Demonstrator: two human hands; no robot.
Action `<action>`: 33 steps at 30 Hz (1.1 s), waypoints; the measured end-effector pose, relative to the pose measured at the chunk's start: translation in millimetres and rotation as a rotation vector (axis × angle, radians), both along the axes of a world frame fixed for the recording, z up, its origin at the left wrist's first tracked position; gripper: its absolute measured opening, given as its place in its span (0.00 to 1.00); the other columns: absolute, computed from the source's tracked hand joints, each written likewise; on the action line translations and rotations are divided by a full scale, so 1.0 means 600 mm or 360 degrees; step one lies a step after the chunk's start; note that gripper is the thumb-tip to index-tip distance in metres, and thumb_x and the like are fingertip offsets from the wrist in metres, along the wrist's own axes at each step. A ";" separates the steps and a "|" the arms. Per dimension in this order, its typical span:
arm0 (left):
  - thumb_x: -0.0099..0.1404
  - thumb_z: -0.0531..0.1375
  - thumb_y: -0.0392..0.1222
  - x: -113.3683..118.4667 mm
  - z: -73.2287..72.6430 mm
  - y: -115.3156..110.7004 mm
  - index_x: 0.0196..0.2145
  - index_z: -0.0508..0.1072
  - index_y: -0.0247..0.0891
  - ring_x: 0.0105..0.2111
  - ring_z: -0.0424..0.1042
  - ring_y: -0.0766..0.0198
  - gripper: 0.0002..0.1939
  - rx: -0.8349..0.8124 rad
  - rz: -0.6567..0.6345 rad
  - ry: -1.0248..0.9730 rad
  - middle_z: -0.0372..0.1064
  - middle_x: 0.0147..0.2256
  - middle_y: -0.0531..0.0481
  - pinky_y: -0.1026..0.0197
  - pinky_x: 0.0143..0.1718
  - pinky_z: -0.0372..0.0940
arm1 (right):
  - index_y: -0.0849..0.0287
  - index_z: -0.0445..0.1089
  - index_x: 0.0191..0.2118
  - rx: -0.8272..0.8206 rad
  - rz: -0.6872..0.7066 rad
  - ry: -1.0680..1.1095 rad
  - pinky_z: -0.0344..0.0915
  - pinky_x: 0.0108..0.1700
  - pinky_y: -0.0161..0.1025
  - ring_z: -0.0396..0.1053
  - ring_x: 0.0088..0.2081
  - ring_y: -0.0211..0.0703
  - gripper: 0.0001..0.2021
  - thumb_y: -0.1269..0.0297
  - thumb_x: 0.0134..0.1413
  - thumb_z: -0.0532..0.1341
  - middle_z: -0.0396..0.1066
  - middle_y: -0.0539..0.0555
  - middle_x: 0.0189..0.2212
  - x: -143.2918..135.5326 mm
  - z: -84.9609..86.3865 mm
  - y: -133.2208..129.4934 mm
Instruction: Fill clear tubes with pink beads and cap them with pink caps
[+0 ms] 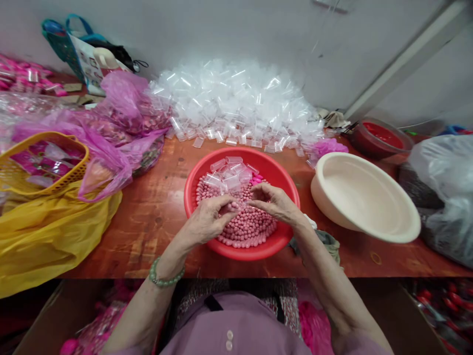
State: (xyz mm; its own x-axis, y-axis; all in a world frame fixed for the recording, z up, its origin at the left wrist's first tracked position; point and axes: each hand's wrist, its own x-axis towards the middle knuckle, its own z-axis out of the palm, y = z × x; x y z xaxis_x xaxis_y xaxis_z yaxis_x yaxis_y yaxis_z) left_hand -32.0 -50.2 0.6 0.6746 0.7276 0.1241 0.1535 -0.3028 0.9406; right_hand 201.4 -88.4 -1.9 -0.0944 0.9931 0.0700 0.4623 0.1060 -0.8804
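Both hands are over a red basin point(192, 187) on the table. Strings of pink beads point(251, 224) fill its bottom, and several clear plastic tubes point(231, 172) lie on them toward the back. Between thumb and fingers, my left hand point(209, 217) pinches a few pink beads point(232, 206). My right hand point(277, 202) is just to the right, thumb and fingertips close together near those beads. Whatever is between the right fingertips is too small to make out. Some brighter pink pieces point(256, 178) lie behind the right hand.
A large heap of clear tubes point(240, 103) lies against the wall. At the right stand a cream basin point(369, 197) and a lidded red tub point(382, 138). A yellow basket point(79, 170), pink plastic bags point(125, 98) and a yellow bag point(55, 236) crowd the left.
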 end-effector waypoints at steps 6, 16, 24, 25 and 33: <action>0.62 0.61 0.44 0.011 -0.001 0.008 0.32 0.69 0.36 0.28 0.62 0.68 0.08 -0.0240 0.0058 -0.0090 0.64 0.27 0.55 0.64 0.32 0.59 | 0.59 0.72 0.39 -0.0026 -0.0091 -0.0649 0.65 0.40 0.39 0.70 0.35 0.42 0.07 0.63 0.57 0.61 0.74 0.52 0.33 0.048 0.005 -0.002; 0.57 0.66 0.45 0.018 -0.019 0.012 0.41 0.75 0.34 0.34 0.69 0.65 0.15 -0.0519 0.0163 -0.0264 0.72 0.34 0.50 0.60 0.41 0.64 | 0.64 0.73 0.44 -0.0417 0.0465 -0.1628 0.63 0.45 0.39 0.72 0.45 0.51 0.08 0.71 0.59 0.60 0.76 0.64 0.44 0.026 0.011 0.050; 0.59 0.64 0.48 0.013 -0.021 0.013 0.35 0.69 0.36 0.30 0.63 0.67 0.13 -0.0483 0.0269 -0.0162 0.63 0.29 0.55 0.62 0.35 0.62 | 0.61 0.73 0.42 -0.0406 0.0548 -0.1479 0.63 0.41 0.37 0.73 0.41 0.48 0.10 0.61 0.63 0.59 0.77 0.60 0.41 0.028 0.020 0.044; 0.60 0.63 0.48 0.013 -0.024 0.014 0.35 0.69 0.36 0.30 0.63 0.67 0.13 -0.0463 0.0257 -0.0146 0.63 0.29 0.55 0.62 0.35 0.61 | 0.61 0.73 0.43 -0.0403 0.0447 -0.1530 0.63 0.42 0.37 0.74 0.42 0.48 0.09 0.63 0.64 0.59 0.77 0.61 0.41 0.034 0.023 0.046; 0.60 0.64 0.45 0.019 -0.012 0.017 0.33 0.67 0.36 0.32 0.67 0.68 0.11 -0.0655 0.0147 -0.0315 0.67 0.30 0.53 0.62 0.38 0.65 | 0.67 0.70 0.51 -0.0443 0.0141 -0.1841 0.66 0.46 0.40 0.75 0.49 0.55 0.14 0.67 0.62 0.56 0.76 0.69 0.47 0.018 -0.005 0.102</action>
State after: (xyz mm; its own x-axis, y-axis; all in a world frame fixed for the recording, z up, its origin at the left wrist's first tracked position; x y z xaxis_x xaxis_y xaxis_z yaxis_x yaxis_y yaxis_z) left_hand -20.5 -39.9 -6.9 0.5973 0.7991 -0.0678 -0.0324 0.1085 0.9936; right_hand 212.1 -27.1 -4.9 -0.0286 0.9476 -0.3182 0.9972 0.0489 0.0558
